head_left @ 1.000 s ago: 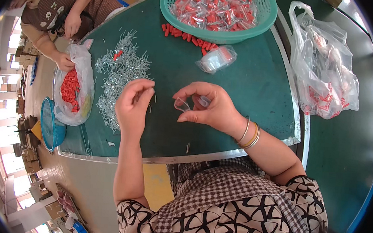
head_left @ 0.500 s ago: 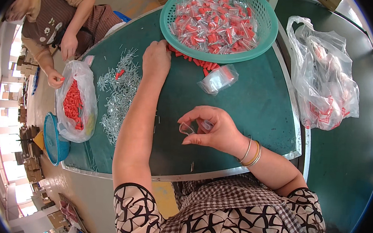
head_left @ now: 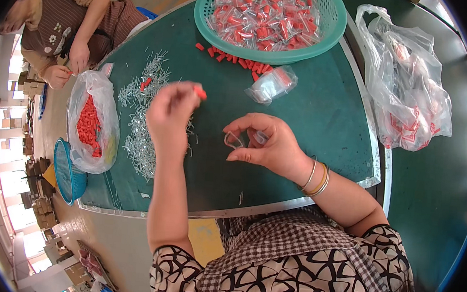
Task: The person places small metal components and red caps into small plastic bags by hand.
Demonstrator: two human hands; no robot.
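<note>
My left hand is raised over the table, slightly blurred, pinching a small red plastic plug at its fingertips. To its right, my right hand holds a small clear plastic bag between thumb and fingers, the bag's mouth spread. Part of the bag is tucked behind the fingers. Loose red plugs lie along the near rim of a green basket. A heap of thin silvery pins spreads left of my left forearm. A stack of clear bags rests below the plugs.
The green basket is full of packed bags. At the left lie a white bag of red plugs and a blue basket. A co-worker handles a red piece there. A white plastic bag lies at the right.
My left hand has come back from the plugs by the green basket, toward me and left, with a red plug in its fingertips. My right hand still holds the clear bag.
</note>
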